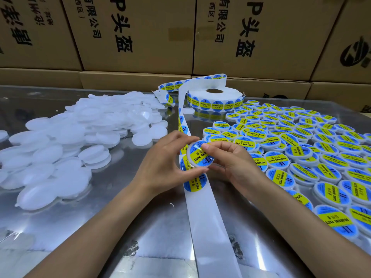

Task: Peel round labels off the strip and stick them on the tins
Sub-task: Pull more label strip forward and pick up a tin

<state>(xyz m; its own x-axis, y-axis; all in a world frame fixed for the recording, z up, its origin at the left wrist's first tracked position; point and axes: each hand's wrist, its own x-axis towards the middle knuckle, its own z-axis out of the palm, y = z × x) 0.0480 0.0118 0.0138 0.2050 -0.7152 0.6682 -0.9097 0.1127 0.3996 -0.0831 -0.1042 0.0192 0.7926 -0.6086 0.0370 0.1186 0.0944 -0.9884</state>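
A round white tin with a blue and yellow label on its face is held tilted above the table's middle. My left hand grips its rim from the left, thumb below and fingers above. My right hand holds it from the right, with the thumb pressing on the label. Under the hands runs the white backing strip, bare toward me and carrying round labels just below the tin. The strip leads back to the label roll.
A heap of plain white tins covers the left of the shiny metal table. Labelled tins crowd the right side. Stacked cardboard boxes wall off the back.
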